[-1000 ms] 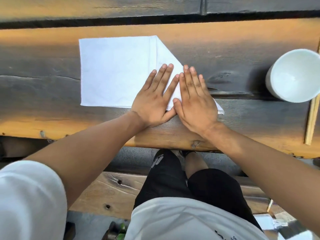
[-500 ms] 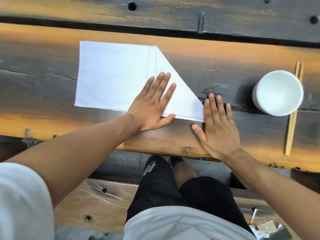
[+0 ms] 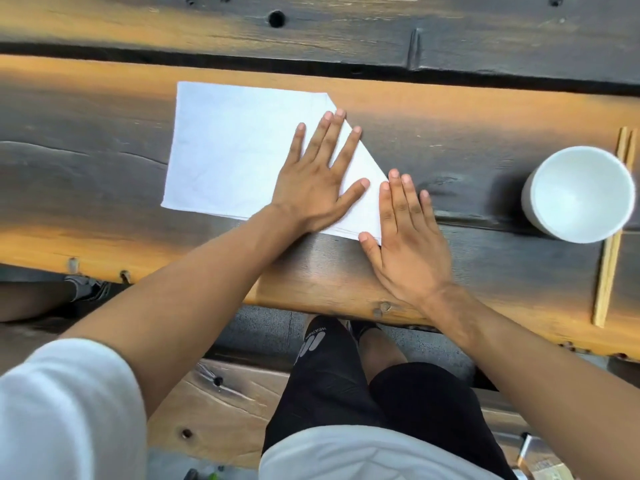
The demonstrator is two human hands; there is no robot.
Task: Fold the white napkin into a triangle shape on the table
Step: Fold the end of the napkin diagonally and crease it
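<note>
The white napkin (image 3: 239, 150) lies flat on the dark wooden table (image 3: 485, 112), its right side folded over into a slanted edge running from the upper corner down to a point at the lower right. My left hand (image 3: 317, 180) presses flat on the folded part, fingers spread and reaching the slanted edge. Just to its right, my right hand (image 3: 407, 233) lies flat, fingers together, covering the napkin's lower right tip, with most of the palm on bare wood.
A white cup (image 3: 580, 194) stands at the right, beside a pair of wooden chopsticks (image 3: 611, 258). The table's near edge (image 3: 311, 296) runs just below my wrists. A dark gap between planks (image 3: 311, 65) crosses behind the napkin. My legs and a bench show below.
My left hand slid up the folded flap toward the slanted edge. My right hand, which had moved off to the right, came back against the napkin's lower right tip.
</note>
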